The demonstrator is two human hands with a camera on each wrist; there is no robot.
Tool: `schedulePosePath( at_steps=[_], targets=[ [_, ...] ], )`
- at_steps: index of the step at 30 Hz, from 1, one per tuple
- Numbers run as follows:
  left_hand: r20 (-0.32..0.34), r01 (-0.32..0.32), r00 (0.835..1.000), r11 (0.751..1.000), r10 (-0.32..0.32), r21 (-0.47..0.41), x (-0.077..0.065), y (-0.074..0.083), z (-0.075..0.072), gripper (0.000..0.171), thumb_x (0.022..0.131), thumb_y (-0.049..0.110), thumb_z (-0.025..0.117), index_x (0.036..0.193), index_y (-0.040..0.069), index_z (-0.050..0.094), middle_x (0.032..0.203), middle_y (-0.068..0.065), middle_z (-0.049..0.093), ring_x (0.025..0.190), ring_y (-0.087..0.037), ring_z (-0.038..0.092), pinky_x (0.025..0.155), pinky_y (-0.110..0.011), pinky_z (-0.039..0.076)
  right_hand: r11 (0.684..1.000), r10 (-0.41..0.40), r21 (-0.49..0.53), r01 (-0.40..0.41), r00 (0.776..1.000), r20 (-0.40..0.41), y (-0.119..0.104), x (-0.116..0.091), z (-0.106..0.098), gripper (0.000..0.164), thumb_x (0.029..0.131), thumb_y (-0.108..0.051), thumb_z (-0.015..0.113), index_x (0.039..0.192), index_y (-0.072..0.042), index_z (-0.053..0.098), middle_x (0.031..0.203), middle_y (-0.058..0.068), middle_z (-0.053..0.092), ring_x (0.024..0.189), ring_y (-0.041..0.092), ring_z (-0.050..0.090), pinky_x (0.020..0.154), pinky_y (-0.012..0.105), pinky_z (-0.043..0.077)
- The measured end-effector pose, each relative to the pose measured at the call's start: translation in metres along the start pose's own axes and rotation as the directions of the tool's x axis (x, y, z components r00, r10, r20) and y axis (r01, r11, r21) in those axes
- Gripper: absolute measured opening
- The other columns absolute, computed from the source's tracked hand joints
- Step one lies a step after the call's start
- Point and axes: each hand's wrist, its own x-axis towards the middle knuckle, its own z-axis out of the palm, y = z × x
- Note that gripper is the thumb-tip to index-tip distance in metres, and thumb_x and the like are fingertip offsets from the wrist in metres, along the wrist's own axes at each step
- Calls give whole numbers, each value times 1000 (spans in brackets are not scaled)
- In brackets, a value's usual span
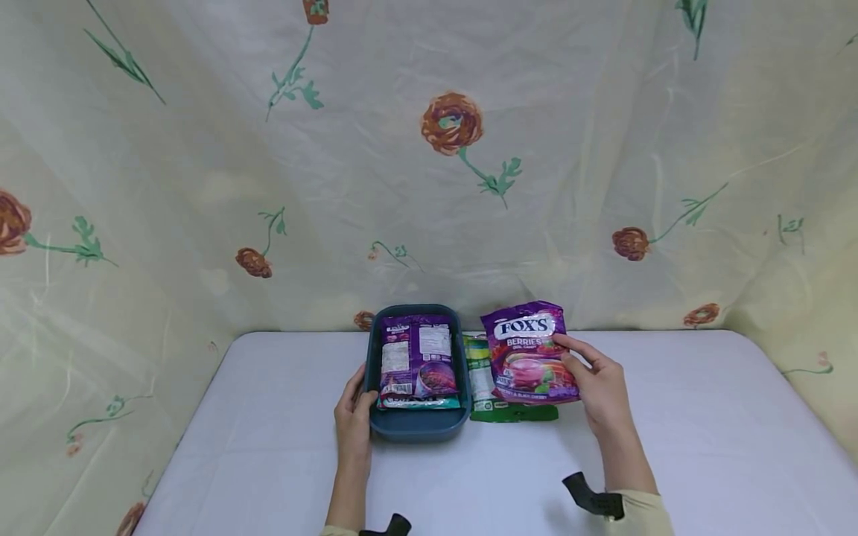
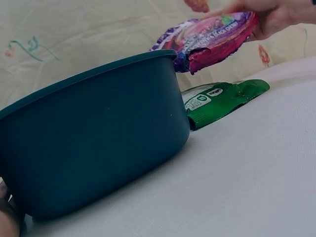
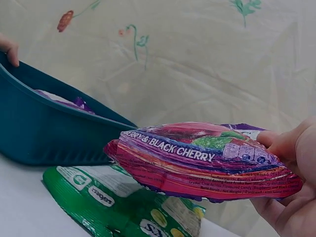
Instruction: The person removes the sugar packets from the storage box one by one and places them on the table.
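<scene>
In the head view my right hand [image 1: 599, 387] grips the right edge of a purple Fox's Berries candy bag [image 1: 529, 357], thumb on its front. The right wrist view shows this candy bag [image 3: 197, 163] held above a green candy bag [image 3: 118, 202], which lies on the table beside the bin. My left hand [image 1: 355, 417] holds the left side of a dark teal plastic bin [image 1: 418, 426], thumb at the rim. Inside the bin a purple bag [image 1: 418, 357] lies back side up on top of a turquoise-edged packet [image 1: 422, 403].
A white-covered table [image 1: 268, 447] lies under everything. Behind it hangs a floral curtain [image 1: 375, 186], close to the bin's far end. Black straps [image 1: 593, 497] show at both wrists.
</scene>
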Motion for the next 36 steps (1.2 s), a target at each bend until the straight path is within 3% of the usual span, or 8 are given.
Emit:
schedulePosePath(
  at_steps=[5, 10, 13, 24, 29, 36],
  targets=[
    [0, 0, 1000, 1000, 0, 9, 0, 0, 0, 48, 90, 5, 49, 137, 15, 49, 145, -8, 46, 136, -19, 41, 102, -14, 38, 1000, 21, -17, -21, 1000, -17, 1, 2, -4, 36, 95, -30, 52, 131, -24, 58, 148, 8, 38, 95, 4, 57, 74, 16, 54],
    [-3, 0, 1000, 1000, 0, 21, -1, 0, 0, 47, 91, 7, 49, 137, 17, 50, 144, -5, 46, 135, -18, 41, 105, -19, 37, 999, 43, -30, -44, 998, -38, 2, 3, -6, 37, 95, -32, 52, 131, -25, 58, 149, 7, 37, 109, 14, 50, 73, 14, 52],
    [-6, 5, 1000, 1000, -4, 21, -1, 0, 0, 47, 91, 8, 49, 136, 18, 50, 144, -3, 47, 134, -16, 42, 103, -16, 38, 998, 59, -29, -60, 997, -46, 2, 4, -8, 36, 95, -32, 52, 131, -25, 58, 150, 7, 36, 113, 18, 48, 73, 14, 52],
    [-1, -2, 1000, 1000, 2, 25, 0, 0, -1, 47, 91, 7, 48, 137, 18, 50, 144, -4, 47, 135, -16, 41, 107, -23, 36, 996, 72, -39, -75, 995, -68, 8, 10, -15, 36, 95, -32, 52, 131, -26, 58, 150, 7, 37, 108, 13, 50, 71, 14, 52],
    [2, -3, 1000, 1000, 3, 21, 0, 0, -1, 47, 91, 7, 49, 137, 17, 50, 144, -5, 47, 136, -18, 41, 106, -21, 37, 996, 64, -56, -68, 995, -74, 10, 12, -19, 36, 96, -31, 51, 131, -26, 58, 149, 7, 38, 103, 8, 50, 71, 14, 51],
    [-3, -8, 1000, 1000, 8, 26, 1, -1, 0, 48, 90, 6, 49, 137, 16, 50, 144, -7, 47, 135, -19, 42, 104, -19, 38, 994, 81, -60, -87, 993, -87, 13, 15, -26, 36, 96, -33, 51, 130, -27, 58, 151, 7, 36, 118, 14, 44, 72, 11, 49]
  ],
)
